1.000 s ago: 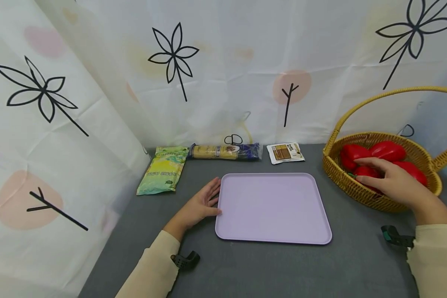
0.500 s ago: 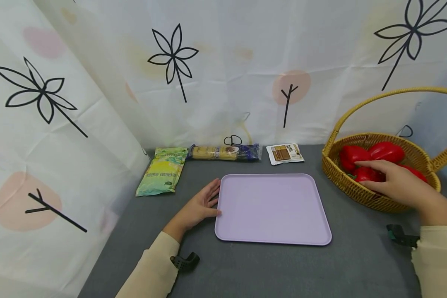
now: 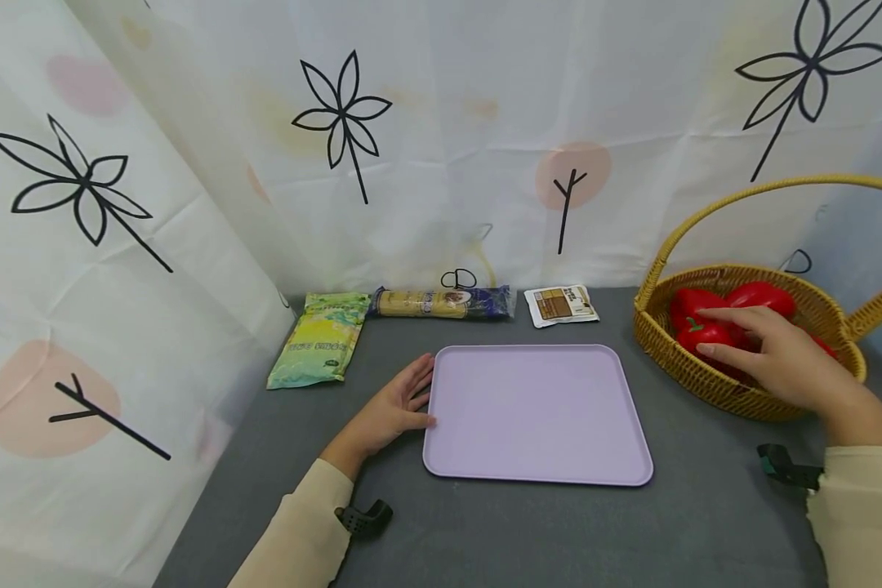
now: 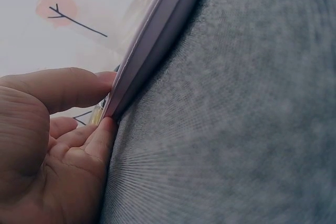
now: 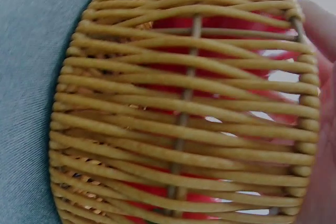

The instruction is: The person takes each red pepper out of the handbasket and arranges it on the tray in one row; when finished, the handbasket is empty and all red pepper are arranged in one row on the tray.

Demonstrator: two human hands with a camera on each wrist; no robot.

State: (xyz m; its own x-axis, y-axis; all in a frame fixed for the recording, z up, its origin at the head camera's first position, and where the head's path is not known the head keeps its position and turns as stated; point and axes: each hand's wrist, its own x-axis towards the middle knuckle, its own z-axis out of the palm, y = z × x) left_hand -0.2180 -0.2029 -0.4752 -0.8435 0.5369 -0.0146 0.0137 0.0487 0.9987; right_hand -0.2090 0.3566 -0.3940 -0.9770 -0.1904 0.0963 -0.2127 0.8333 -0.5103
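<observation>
In the head view my left hand is at the left edge of a lilac tray, thumb over the rim and fingers along its side. The left wrist view shows thumb and fingers pinching the tray's rim. At the right, my right hand reaches into a wicker basket, thumb and fingers around a red bell pepper whose green stem faces up. More red peppers lie behind it. The basket's woven wall fills the right wrist view and covers most of that hand.
Along the back of the grey table lie a yellow-green bag, a long blue-and-yellow packet and a small white-and-brown pouch. The basket's tall handle arches over the peppers. A patterned curtain hangs behind.
The pepper under my right hand has turned, its green stem shifting from the near side to the top. My left hand and the tray stay put.
</observation>
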